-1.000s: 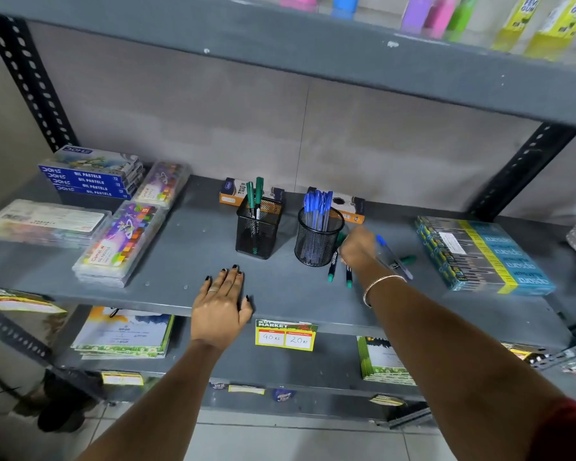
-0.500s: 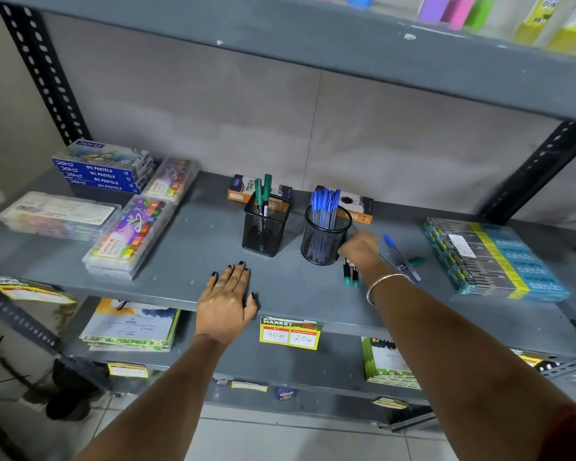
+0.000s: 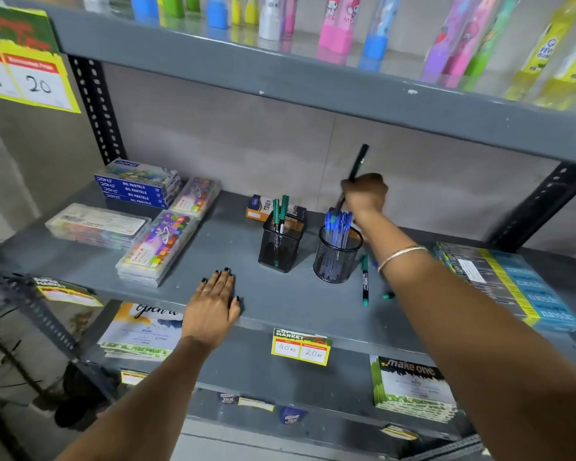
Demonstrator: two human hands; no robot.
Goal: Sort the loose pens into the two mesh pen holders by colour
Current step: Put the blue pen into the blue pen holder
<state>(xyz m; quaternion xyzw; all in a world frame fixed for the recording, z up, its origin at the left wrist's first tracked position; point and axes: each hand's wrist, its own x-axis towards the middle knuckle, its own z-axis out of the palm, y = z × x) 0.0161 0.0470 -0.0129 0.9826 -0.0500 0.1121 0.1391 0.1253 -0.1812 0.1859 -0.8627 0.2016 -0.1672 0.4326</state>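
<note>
Two black mesh holders stand mid-shelf: a square holder [image 3: 281,242] with green pens [image 3: 280,208] and, to its right, a round holder [image 3: 336,256] full of blue pens [image 3: 337,224]. My right hand [image 3: 365,194] is raised behind and above the round holder, shut on a dark green pen [image 3: 359,162] that points up. One loose green pen [image 3: 365,280] lies on the shelf right of the round holder. The tip of another green pen [image 3: 388,296] shows beside my right forearm. My left hand [image 3: 214,302] lies flat, fingers apart, on the shelf's front edge.
Pastel boxes [image 3: 138,184] and clear crayon cases [image 3: 157,247] fill the shelf's left side. A blue and yellow pack [image 3: 512,284] lies at the right. Small orange boxes [image 3: 260,206] sit behind the holders. The upper shelf [image 3: 313,78] hangs low overhead.
My right hand has lifted from the shelf beside the round holder, taking a green pen up and back. One green pen stays there. The left hand has not moved.
</note>
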